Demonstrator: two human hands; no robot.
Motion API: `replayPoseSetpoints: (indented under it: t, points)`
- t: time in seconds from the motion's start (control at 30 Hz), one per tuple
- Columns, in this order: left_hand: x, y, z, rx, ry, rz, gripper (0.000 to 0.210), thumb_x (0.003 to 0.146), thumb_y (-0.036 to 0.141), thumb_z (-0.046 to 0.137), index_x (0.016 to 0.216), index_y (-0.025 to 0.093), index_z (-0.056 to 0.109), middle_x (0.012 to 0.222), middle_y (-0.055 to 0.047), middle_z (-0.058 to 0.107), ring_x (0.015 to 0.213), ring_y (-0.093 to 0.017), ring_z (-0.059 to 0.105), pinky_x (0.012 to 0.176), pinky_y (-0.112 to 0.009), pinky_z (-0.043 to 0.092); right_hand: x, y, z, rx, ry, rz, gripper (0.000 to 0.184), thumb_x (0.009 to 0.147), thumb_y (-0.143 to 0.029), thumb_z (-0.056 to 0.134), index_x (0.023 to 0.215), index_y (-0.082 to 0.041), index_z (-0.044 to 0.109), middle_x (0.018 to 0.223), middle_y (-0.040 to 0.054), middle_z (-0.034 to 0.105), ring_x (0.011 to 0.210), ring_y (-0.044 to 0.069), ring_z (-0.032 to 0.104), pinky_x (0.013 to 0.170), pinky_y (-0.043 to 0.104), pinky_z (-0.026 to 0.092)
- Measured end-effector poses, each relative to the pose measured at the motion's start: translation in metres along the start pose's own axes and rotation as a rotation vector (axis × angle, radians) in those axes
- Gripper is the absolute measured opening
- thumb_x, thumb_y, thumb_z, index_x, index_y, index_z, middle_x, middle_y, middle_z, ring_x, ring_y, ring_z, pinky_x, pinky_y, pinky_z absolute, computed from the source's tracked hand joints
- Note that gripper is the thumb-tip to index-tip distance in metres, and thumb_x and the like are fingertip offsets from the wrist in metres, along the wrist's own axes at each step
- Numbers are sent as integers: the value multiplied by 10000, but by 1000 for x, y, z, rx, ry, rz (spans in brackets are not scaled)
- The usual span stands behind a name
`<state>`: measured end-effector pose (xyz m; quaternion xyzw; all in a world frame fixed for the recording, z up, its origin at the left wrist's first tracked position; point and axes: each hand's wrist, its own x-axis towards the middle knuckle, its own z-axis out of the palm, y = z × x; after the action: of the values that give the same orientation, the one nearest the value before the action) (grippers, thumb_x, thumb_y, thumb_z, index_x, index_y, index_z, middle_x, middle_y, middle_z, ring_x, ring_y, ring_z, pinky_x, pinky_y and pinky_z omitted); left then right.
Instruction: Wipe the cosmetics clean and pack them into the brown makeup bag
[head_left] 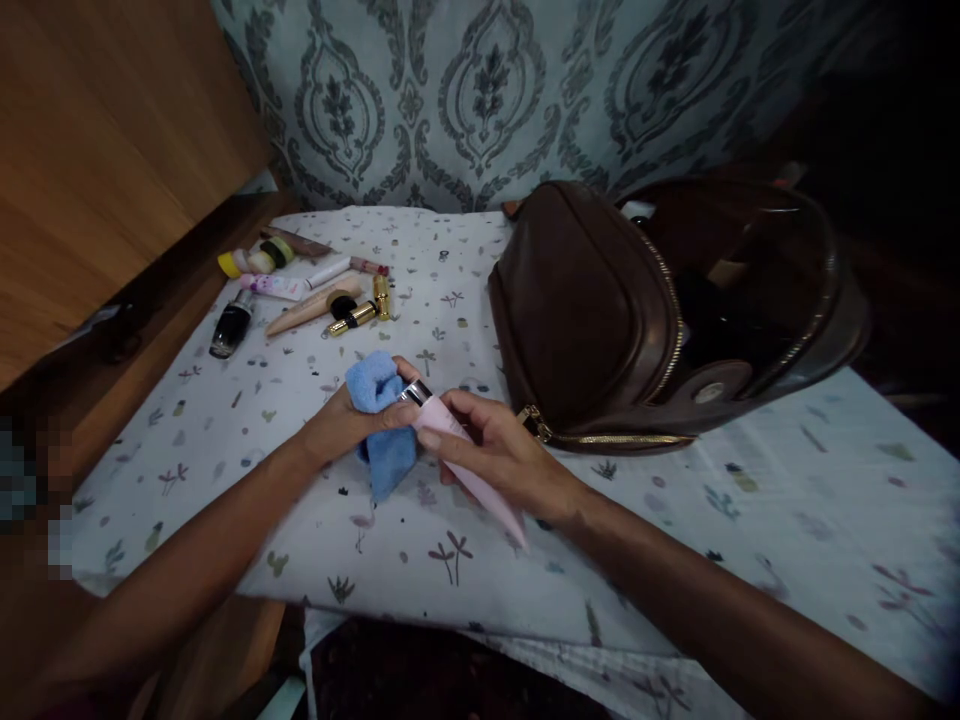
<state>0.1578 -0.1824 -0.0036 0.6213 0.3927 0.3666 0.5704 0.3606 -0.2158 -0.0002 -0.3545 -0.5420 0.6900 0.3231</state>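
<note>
My right hand (499,450) is closed around a pale pink squeeze tube (480,487), its flat end pointing down and to the right. The tube's shiny silver cap (416,392) points up and left, toward my other hand. A blue cloth (391,462) is bunched in my left hand (360,420), whose thumb lies along the cloth beside the cap. The cloth hangs below the fingers, and part of the left fingers is hidden behind it. Both hands are just above the printed white cover near its front half.
Right of my hands stands an open brown bag (577,310) with gold zips, dark inside. At the back left lie a beige tube (315,305), a gold lipstick (352,319), a dark bottle (231,326) and several other cosmetics. A wooden panel (127,150) rises at the left.
</note>
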Motion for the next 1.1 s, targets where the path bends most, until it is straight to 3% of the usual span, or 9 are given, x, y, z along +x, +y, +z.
replayPoseSetpoints:
  t: [0.13, 0.27, 0.47, 0.53, 0.63, 0.73, 0.9, 1.0, 1.1]
  points:
    - [0, 4, -4, -2, -60, 26, 513, 680, 576, 812, 972, 188, 651, 855, -17, 628, 753, -148, 566, 686, -244, 475, 1, 0, -2, 255, -137, 137, 428, 771, -554, 752, 858, -164, 597, 611, -38, 600, 456, 72, 517, 409, 180, 410]
    - [0, 4, -3, 9, -64, 23, 524, 676, 588, 813, 966, 178, 662, 839, -22, 628, 744, -148, 567, 686, -251, 479, 3, 4, 0, 452, -191, 156, 388, 764, -494, 778, 833, -144, 626, 675, -9, 646, 509, 79, 579, 459, 185, 473]
    - [-2, -2, 9, 99, 213, 16, 569, 822, 676, 628, 1142, 205, 637, 874, -15, 635, 798, -158, 589, 783, -285, 501, 8, 9, 3, 532, -19, 82, 361, 794, -436, 777, 986, -152, 660, 874, 69, 743, 761, 132, 699, 744, 240, 576]
    - [-4, -4, 13, 132, 251, 17, 607, 864, 701, 543, 1224, 217, 604, 932, -23, 650, 847, -165, 604, 838, -304, 508, 9, 9, 4, 523, 17, 58, 357, 789, -424, 783, 1007, -171, 657, 910, 63, 744, 825, 144, 705, 831, 272, 576]
    - [-7, -7, 18, 120, 196, 30, 648, 879, 715, 499, 1294, 221, 565, 1050, -53, 668, 982, -196, 623, 943, -354, 499, 9, 6, 3, 511, 73, -1, 373, 763, -406, 797, 1033, -208, 630, 1008, 55, 738, 940, 171, 702, 949, 340, 556]
    - [-8, -9, 24, 86, 75, 42, 621, 857, 702, 558, 1235, 213, 610, 1081, -85, 676, 1104, -236, 606, 993, -373, 482, 7, 2, 0, 481, 115, -97, 408, 750, -398, 800, 1070, -242, 602, 1146, 58, 714, 1098, 191, 661, 1020, 373, 522]
    - [-8, -8, 23, -10, -143, -107, 530, 773, 624, 723, 1087, 199, 676, 1014, -69, 707, 1010, -254, 646, 898, -367, 527, 5, -3, -2, 421, 163, -137, 520, 653, -401, 873, 1080, -254, 615, 1211, 50, 701, 1167, 200, 622, 1089, 386, 461]
    - [-7, -2, 12, -84, -117, -129, 605, 704, 539, 818, 1199, 240, 640, 1088, -52, 699, 1014, -240, 648, 872, -341, 532, 6, -2, -3, 322, 165, -174, 505, 646, -430, 873, 1056, -230, 655, 1172, 54, 707, 1110, 211, 633, 1049, 394, 480]
    - [-7, 9, -9, -38, -52, -177, 639, 707, 439, 837, 1279, 278, 601, 947, -18, 694, 847, -195, 653, 724, -287, 535, 9, 3, -3, 238, 208, -210, 419, 690, -444, 837, 1000, -211, 676, 1031, 32, 696, 929, 165, 635, 833, 305, 544]
